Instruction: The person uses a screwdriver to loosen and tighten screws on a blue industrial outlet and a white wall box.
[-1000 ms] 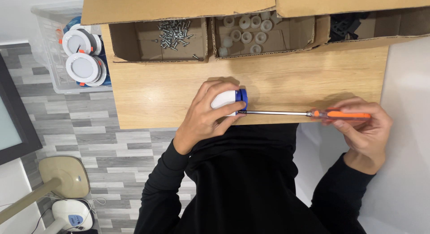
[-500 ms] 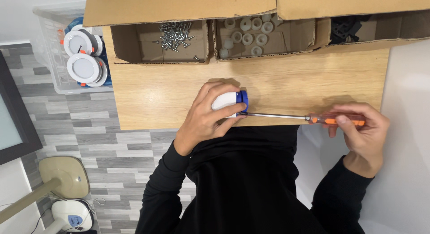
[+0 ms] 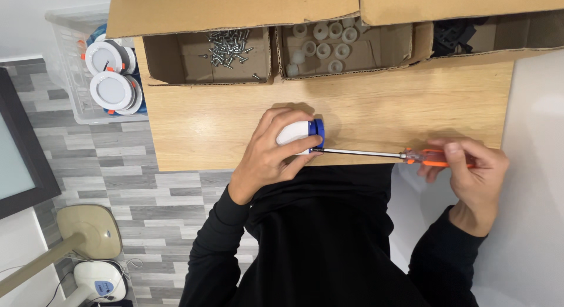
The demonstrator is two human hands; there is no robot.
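Note:
My left hand (image 3: 271, 151) grips a small white part with a blue end (image 3: 302, 133) at the near edge of the wooden table (image 3: 382, 116). My right hand (image 3: 473, 166) holds the orange handle of a long screwdriver (image 3: 385, 155). Its metal shaft runs left, level with the table edge, and its tip meets the blue end of the part. My fingers cover most of the handle.
Open cardboard boxes stand along the far side: one with loose screws (image 3: 226, 47), one with white round caps (image 3: 323, 45), one with black parts (image 3: 455, 34). A clear bin (image 3: 70, 89) of round white lamps (image 3: 111, 89) stands left of the table.
My right hand has shifted slightly along the screwdriver handle and covers more of it. The left hand and the white part have stayed in place.

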